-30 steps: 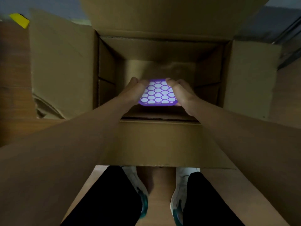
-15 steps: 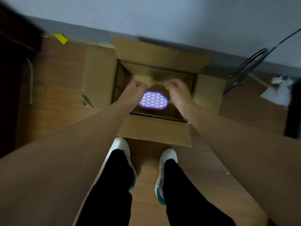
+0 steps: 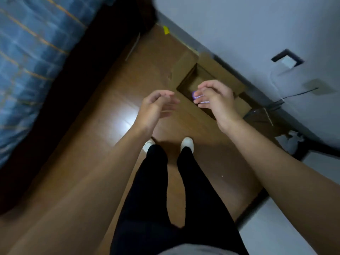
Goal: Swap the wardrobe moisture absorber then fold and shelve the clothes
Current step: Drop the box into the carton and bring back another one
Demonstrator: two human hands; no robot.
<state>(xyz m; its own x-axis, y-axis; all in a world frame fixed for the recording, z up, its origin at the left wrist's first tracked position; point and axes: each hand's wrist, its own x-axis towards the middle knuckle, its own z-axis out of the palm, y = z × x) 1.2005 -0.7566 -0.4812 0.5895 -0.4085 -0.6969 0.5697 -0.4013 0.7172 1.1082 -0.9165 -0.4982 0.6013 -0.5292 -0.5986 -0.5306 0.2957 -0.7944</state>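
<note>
The purple moisture absorber (image 3: 195, 94) lies inside the open cardboard box (image 3: 191, 78) on the floor by the wall; only slivers of it show between the fingers of my right hand. My right hand (image 3: 218, 100) hovers above the box with loosely curled fingers and holds nothing. To its left, over the box's near flap and the floor, my left hand (image 3: 156, 105) is also raised, fingers relaxed and blurred, with nothing in it. No clothes are in view.
A bed with a blue blanket (image 3: 27, 61) fills the left side. The grey wall (image 3: 239, 34) with a socket (image 3: 287, 59) and a black cable (image 3: 298, 93) runs along the right. My legs and white shoes (image 3: 187, 143) stand on the wooden floor (image 3: 114, 111). A white surface (image 3: 276, 227) sits lower right.
Both hands let go of the purple absorber, left it in the box and lifted away. My view rose and turned, so the bed and wall now show.
</note>
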